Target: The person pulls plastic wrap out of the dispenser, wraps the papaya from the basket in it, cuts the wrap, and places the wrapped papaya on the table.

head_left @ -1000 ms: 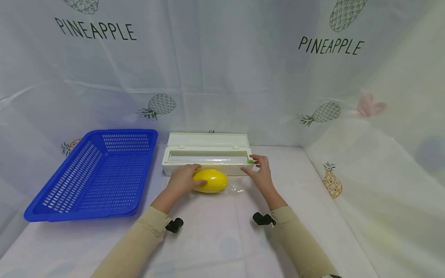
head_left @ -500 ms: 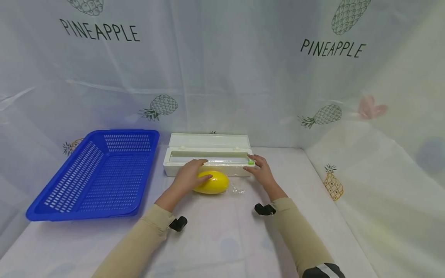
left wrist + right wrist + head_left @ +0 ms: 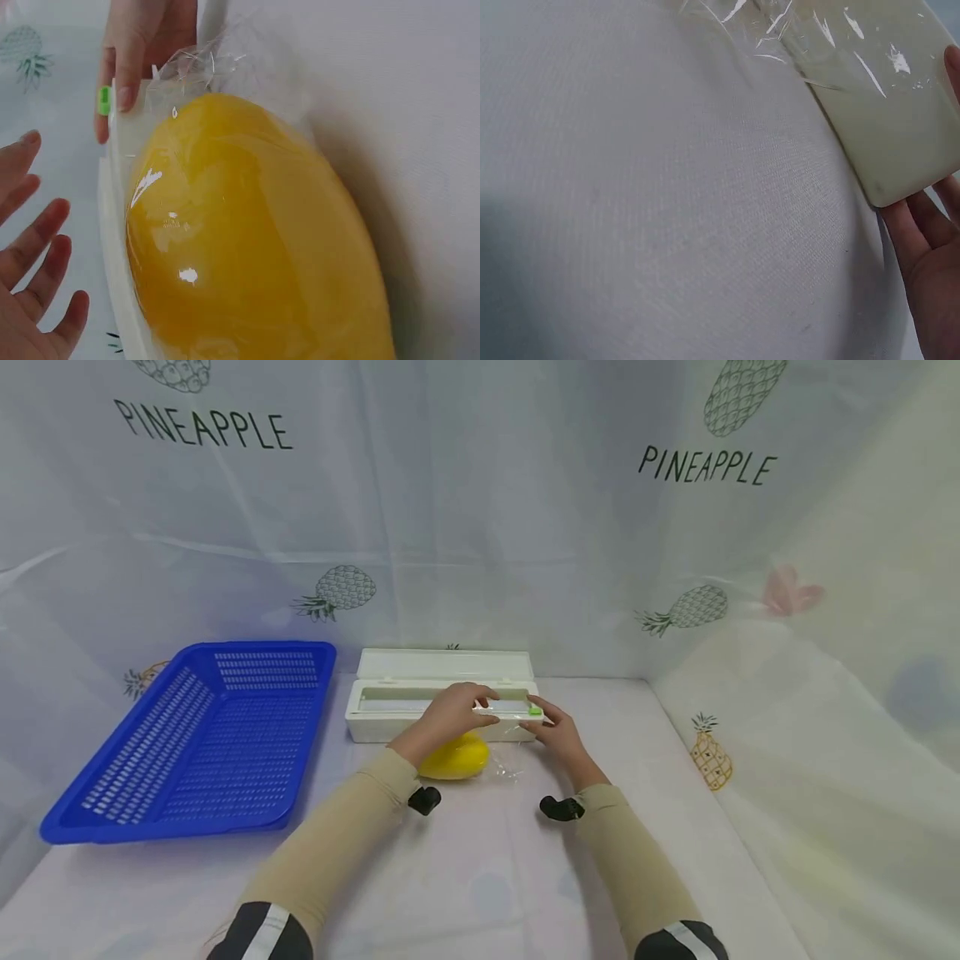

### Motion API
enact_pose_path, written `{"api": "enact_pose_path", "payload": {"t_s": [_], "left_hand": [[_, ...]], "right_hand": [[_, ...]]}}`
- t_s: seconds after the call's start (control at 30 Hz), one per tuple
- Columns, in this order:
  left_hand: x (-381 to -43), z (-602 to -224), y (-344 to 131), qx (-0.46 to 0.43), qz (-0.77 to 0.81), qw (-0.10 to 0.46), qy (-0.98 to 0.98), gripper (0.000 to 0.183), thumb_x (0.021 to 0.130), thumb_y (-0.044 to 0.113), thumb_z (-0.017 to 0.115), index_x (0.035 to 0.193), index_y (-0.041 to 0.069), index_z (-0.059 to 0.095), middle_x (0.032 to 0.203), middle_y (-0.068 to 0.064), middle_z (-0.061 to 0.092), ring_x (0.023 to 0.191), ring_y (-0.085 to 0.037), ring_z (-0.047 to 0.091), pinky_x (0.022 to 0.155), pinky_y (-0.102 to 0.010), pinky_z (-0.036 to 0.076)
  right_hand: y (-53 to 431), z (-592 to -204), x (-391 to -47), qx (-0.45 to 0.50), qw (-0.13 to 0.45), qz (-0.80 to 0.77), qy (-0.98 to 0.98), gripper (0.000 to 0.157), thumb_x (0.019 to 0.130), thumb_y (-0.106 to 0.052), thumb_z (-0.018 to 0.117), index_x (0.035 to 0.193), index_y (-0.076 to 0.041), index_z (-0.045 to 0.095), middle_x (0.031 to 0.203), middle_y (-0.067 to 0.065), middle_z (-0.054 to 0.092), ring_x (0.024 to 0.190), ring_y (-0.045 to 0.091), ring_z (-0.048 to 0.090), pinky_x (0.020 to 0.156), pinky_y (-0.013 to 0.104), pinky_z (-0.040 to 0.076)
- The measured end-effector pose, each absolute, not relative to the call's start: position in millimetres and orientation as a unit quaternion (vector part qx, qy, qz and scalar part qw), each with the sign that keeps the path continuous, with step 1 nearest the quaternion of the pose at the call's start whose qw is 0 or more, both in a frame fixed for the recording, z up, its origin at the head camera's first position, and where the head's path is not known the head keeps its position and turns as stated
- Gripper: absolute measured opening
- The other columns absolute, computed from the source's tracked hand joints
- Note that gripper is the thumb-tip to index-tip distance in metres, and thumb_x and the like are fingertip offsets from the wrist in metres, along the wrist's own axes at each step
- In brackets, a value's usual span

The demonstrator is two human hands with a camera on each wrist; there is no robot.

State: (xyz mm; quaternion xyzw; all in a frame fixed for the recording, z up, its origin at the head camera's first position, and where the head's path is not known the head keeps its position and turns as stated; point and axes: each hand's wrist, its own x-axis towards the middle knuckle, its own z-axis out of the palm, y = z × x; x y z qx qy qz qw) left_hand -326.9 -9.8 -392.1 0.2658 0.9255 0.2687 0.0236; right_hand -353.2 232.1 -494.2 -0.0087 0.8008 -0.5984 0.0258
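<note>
A white cling film dispenser point(image 3: 367, 728) stands with its lid raised at the back. Its green slider point(image 3: 535, 711) sits at the right end of the front edge. Before it lies a smooth yellow oval fruit point(image 3: 454, 762) covered in clear film point(image 3: 247, 67), which runs on to the box front. My left hand point(image 3: 452, 712) is above the fruit, close over the box's front edge; its fingers are spread, holding nothing in the left wrist view. With thumb in front and fingers round the end, my right hand point(image 3: 562, 737) grips the dispenser's right end.
A blue perforated basket point(image 3: 300, 814) stands on the left of the white-covered table point(image 3: 480, 877). A pineapple-print curtain point(image 3: 480, 527) hangs right behind the dispenser and down the right side.
My left hand has let go of the fruit, risen and moved right over the film and the box's front edge. My right hand stays at the dispenser's right end.
</note>
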Motion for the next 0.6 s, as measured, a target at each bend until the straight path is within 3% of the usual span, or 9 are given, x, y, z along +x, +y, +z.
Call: {"api": "enact_pose_path", "payload": {"t_s": [0.13, 0.37, 0.6], "left_hand": [[-342.5, -393.9, 3.0, 0.284, 0.224, 0.026, 0.932, 0.043, 0.089, 0.031, 0.072, 0.129, 0.018, 0.064, 0.112, 0.000, 0.066, 0.106, -0.020, 0.056, 0.095, -0.035, 0.046], [-366.7, -394.6, 19.6, 0.352, 0.125, 0.022, 0.927, 0.043, 0.088, 0.031, 0.073, 0.129, 0.021, 0.064, 0.117, 0.000, 0.066, 0.108, -0.020, 0.054, 0.094, -0.037, 0.045], [-380.5, -390.9, 38.9, 0.423, 0.036, 0.009, 0.906, 0.037, 0.088, 0.027, 0.074, 0.124, 0.027, 0.068, 0.112, 0.007, 0.067, 0.105, -0.016, 0.054, 0.088, -0.035, 0.046]], "right_hand": [[230.7, -498.0, -352.2, -0.022, 0.008, -0.601, 0.799, 0.066, 0.087, -0.025, 0.074, 0.146, -0.031, 0.046, 0.155, 0.005, 0.033, 0.118, 0.029, 0.055, 0.080, 0.028, 0.049], [228.3, -506.0, -353.7, -0.026, -0.011, -0.609, 0.792, 0.075, 0.087, -0.018, 0.074, 0.151, -0.033, 0.037, 0.140, 0.017, 0.049, 0.108, 0.027, 0.058, 0.072, 0.021, 0.048], [229.8, -508.8, -355.2, -0.040, -0.050, -0.613, 0.787, 0.073, 0.083, -0.023, 0.078, 0.147, -0.030, 0.045, 0.131, 0.021, 0.053, 0.086, 0.015, 0.059, 0.064, 0.020, 0.047]]}}
